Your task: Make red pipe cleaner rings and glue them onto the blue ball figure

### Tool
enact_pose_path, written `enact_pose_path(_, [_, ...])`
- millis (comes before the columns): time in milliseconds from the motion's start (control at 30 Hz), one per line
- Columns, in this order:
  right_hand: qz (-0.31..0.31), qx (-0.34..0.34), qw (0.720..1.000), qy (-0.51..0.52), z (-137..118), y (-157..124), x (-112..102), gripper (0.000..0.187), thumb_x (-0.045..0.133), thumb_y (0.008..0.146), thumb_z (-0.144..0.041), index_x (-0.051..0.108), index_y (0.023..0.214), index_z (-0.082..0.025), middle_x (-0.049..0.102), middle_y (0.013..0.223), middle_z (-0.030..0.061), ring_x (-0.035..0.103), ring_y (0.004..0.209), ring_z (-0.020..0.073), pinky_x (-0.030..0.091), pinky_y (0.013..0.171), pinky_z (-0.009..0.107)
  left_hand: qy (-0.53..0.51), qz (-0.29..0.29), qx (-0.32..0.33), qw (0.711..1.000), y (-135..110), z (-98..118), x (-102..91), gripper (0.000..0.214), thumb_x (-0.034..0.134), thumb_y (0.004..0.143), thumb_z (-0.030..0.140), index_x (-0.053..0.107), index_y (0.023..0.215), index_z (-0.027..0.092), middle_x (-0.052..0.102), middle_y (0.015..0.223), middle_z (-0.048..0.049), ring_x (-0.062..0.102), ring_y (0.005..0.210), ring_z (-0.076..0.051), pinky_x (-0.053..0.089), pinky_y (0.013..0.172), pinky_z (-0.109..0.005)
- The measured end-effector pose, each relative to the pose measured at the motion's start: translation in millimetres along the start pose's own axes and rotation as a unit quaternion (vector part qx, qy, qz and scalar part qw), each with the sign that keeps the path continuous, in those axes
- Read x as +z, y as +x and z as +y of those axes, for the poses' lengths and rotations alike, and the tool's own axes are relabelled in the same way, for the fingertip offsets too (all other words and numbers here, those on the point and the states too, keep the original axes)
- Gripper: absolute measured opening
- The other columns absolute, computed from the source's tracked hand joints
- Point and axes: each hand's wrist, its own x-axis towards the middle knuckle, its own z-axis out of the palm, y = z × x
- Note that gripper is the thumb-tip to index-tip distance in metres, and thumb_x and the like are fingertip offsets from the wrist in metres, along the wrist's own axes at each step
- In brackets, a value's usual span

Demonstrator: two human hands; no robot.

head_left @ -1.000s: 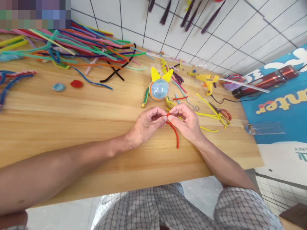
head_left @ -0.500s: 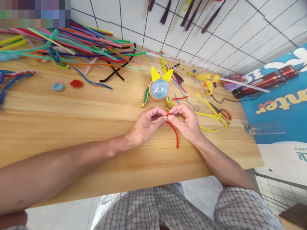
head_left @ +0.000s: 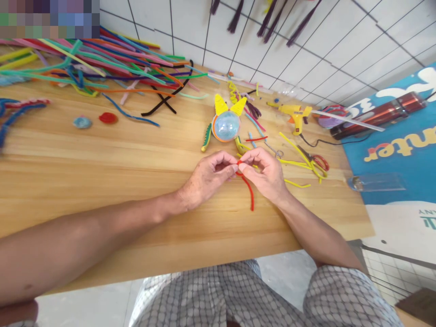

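Head view: we note both hands in a pinch, thumbs to fingertips, meeting over the bench (head_left: 136, 170). Left hand (head_left: 206, 179) and right hand (head_left: 266, 175) grip the curled upper end of one red stem (head_left: 251, 195) between them; the curl is mostly hidden by fingers. Its free tail runs from the pinch toward the bench's near edge, bowing slightly rightward, nearer the right hand. Whether the tail touches wood, we cannot tell. Just beyond the hands sits the eared ball (head_left: 227, 126), apart from the stem.
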Motion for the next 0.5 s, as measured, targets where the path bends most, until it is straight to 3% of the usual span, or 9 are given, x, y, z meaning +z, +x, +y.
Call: enact_pose_path(500, [-0.004, 0.011, 1.000, 0.004, 2.4, 0.4, -0.9, 0.010, 0.076, 0.089, -0.028, 0.070, 0.095, -0.024, 0.071, 0.079, -0.0028, 0.065, 0.071, 0.0142, 0.052, 0.068, 0.030, 0.005, -0.001, 0.006, 1.000, 0.0, -0.6, -0.4, 0.022, 0.079, 0.095, 0.037, 0.070, 0.095, 0.017, 0.072, 0.089, -0.0013, 0.065, 0.076, -0.012, 0.058, 0.072, -0.026])
